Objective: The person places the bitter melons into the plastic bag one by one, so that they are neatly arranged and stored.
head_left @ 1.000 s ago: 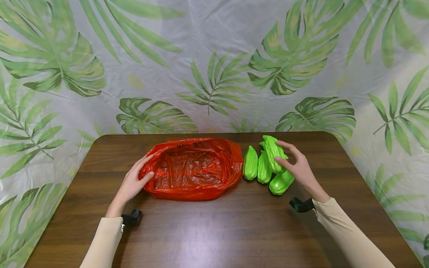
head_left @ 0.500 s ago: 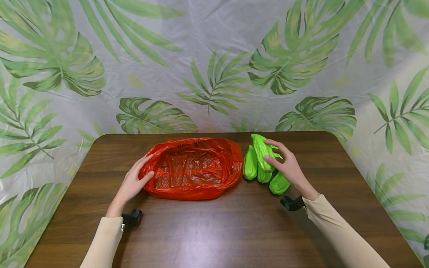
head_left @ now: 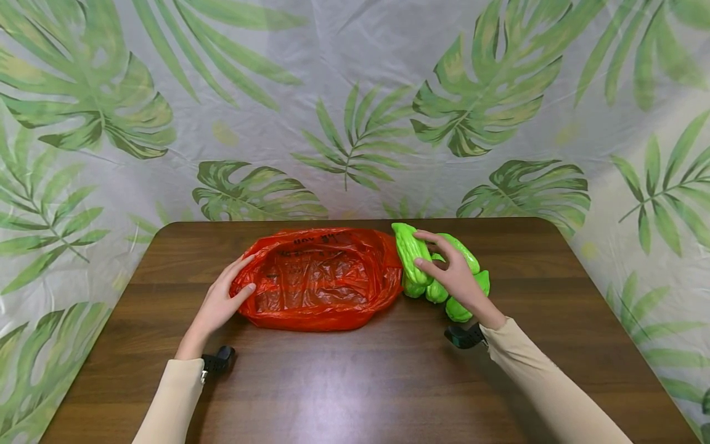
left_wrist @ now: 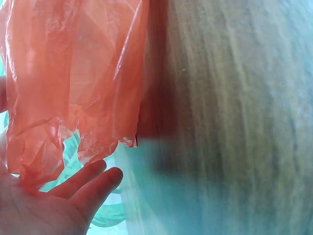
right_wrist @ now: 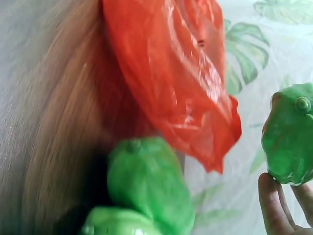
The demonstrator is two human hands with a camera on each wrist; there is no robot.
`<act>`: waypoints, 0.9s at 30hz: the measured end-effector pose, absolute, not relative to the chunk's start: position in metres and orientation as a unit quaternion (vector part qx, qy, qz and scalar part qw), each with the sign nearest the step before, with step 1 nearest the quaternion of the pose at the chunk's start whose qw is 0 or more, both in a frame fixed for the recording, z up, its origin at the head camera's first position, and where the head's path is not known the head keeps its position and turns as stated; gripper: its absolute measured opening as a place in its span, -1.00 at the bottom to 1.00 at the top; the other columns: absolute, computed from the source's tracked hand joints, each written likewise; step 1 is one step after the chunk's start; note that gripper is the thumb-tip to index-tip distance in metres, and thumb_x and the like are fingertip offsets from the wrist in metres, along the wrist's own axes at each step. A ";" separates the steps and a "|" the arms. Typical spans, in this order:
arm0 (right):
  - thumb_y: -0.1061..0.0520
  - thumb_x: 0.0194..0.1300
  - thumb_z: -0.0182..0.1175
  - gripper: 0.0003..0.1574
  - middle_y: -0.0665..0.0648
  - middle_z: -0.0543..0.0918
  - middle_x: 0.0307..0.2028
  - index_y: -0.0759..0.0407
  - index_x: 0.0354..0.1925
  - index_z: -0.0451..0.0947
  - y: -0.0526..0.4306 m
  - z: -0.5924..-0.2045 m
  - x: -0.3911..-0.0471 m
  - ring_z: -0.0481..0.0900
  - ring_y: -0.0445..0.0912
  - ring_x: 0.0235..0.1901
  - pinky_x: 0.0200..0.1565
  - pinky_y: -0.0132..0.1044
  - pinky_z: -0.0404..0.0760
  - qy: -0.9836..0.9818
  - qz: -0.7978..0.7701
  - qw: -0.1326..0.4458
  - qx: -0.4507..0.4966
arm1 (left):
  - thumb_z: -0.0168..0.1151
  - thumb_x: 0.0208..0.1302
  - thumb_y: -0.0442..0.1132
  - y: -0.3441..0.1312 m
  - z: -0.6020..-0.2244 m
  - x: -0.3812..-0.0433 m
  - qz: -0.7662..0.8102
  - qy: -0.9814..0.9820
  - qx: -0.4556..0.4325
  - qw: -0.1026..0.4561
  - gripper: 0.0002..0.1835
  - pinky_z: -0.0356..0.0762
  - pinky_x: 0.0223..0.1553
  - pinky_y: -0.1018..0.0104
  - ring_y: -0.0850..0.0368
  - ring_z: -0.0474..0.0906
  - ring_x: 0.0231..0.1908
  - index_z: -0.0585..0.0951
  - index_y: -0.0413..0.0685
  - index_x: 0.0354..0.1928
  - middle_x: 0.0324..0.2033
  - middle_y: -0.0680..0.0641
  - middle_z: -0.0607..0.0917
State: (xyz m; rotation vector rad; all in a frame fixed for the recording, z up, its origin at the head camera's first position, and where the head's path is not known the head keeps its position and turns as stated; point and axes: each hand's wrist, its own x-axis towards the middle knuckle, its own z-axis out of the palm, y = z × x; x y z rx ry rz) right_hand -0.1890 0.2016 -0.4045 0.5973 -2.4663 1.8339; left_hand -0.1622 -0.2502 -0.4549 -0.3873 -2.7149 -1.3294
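My left hand [head_left: 219,302] lies against the left end of a red plastic bag [head_left: 322,316], whose mouth faces up. In the left wrist view its straight fingers [left_wrist: 93,188] stand beside the bag's torn-looking lower edge. With thumb and fingers, my right hand [head_left: 455,274] holds a bright green, ridged bitter melon [head_left: 412,251] at the bag's right end. Beneath and around that hand lie several more bitter melons [head_left: 466,299] on the table. The right wrist view has the held melon cut off at the right edge, apart from the bag [right_wrist: 161,73].
All of it lies on a brown wooden table [head_left: 333,382]. A leaf-patterned cloth [head_left: 355,111] hangs behind the table's back edge. Black wrist cameras [head_left: 465,336] jut out under both wrists. Loose melons [right_wrist: 146,181] sit right beside the bag.
My right hand has moved left with the held bitter melon, from over the pile to the bag's right end. The left hand and the bag stay put.
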 end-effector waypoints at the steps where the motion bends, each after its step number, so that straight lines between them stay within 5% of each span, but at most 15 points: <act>1: 0.19 0.37 0.15 -0.41 0.04 0.27 0.36 0.09 0.34 0.32 0.199 -0.404 -0.189 0.29 0.07 0.25 0.11 -0.02 0.40 -0.787 0.586 0.004 0.193 | 0.18 0.32 -0.31 -0.250 -0.455 -0.163 -0.435 -0.890 -0.128 0.049 -0.39 0.12 0.17 -0.38 -0.34 0.07 0.34 0.30 -0.07 0.39 0.39 -0.31 0.15; 8: 0.21 0.35 0.16 -0.40 0.05 0.29 0.35 0.09 0.33 0.33 0.180 -0.402 -0.188 0.27 0.09 0.26 0.15 0.02 0.38 -0.780 0.589 0.000 0.210 | 0.18 0.31 -0.33 -0.251 -0.457 -0.164 -0.434 -0.889 -0.135 0.059 -0.40 0.11 0.17 -0.38 -0.34 0.08 0.33 0.31 -0.09 0.38 0.38 -0.32 0.17; 16: 0.35 0.33 0.10 -0.40 0.31 0.23 0.35 0.36 0.32 0.27 0.153 -0.377 -0.171 0.27 0.21 0.24 0.13 0.16 0.36 -0.770 0.596 -0.020 0.228 | 0.18 0.31 -0.34 -0.252 -0.458 -0.164 -0.435 -0.888 -0.138 0.058 -0.40 0.10 0.18 -0.38 -0.35 0.08 0.33 0.31 -0.09 0.38 0.38 -0.31 0.16; 27: 0.33 0.34 0.12 -0.40 0.25 0.28 0.32 0.32 0.31 0.29 0.124 -0.376 -0.168 0.26 0.15 0.26 0.17 0.01 0.38 -0.765 0.596 -0.043 0.240 | 0.19 0.31 -0.32 -0.254 -0.461 -0.166 -0.432 -0.890 -0.137 0.056 -0.39 0.11 0.17 -0.38 -0.35 0.08 0.33 0.30 -0.06 0.39 0.38 -0.31 0.17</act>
